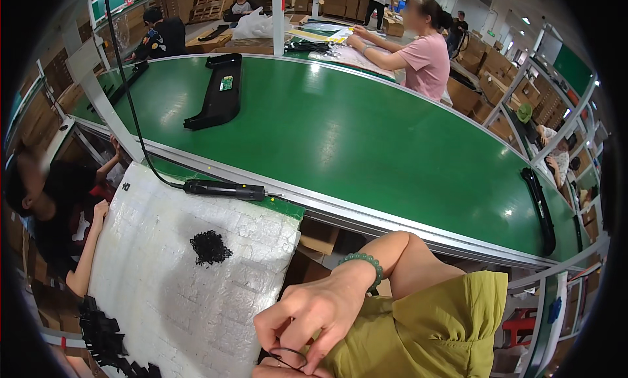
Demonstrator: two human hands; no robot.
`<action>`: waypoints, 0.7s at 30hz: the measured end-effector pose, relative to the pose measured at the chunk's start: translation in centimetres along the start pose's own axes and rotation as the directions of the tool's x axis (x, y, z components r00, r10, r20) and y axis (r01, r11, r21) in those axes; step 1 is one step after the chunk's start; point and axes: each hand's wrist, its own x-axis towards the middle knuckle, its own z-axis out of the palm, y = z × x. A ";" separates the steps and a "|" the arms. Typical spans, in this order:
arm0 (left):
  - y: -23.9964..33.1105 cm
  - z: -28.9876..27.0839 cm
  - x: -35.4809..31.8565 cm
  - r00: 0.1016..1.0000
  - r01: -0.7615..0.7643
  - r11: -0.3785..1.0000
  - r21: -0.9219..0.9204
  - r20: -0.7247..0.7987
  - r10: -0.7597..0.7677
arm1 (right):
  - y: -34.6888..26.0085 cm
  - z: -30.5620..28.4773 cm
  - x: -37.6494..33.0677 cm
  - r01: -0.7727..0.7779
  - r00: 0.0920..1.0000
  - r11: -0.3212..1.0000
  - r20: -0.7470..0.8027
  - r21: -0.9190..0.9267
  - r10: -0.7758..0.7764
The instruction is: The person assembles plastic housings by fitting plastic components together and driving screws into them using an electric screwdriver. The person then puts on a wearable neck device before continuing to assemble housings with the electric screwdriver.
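Observation:
My right hand (311,319), a green bead bracelet (369,263) on its wrist, is bent down at the lower edge with fingers pinched together. A thin black loop (288,350), like a cord or elastic band, is at its fingertips; its exact kind cannot be told. Just below, a small part of my left hand (281,371) shows at the picture's edge, against the loop; its fingers are cut off from view. To the left lies the white-covered worktop (216,299), bearing a pile of small black pieces (210,248).
A black electric screwdriver (224,189) with a cord lies at the worktop's far edge. Beyond runs a green conveyor belt (366,142) carrying long black housings (219,96). Black strips (101,332) lie at the lower left. One co-worker (428,57) is across, another (62,208) at left.

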 end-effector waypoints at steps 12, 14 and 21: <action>3.7 0.8 1.0 0.963 -0.228 0.596 0.770 0.087 0.256 | -2.3 -0.7 1.8 -0.113 0.695 0.842 0.647 0.527 -0.312; 3.8 1.0 1.2 0.945 -0.278 0.578 0.767 0.110 0.308 | -2.0 -0.5 1.7 -0.077 0.731 0.827 0.596 0.557 -0.334; 6.2 2.4 3.3 0.939 -0.309 0.563 0.767 0.152 0.308 | 0.5 -1.9 1.4 0.212 0.813 0.965 0.520 0.156 -0.263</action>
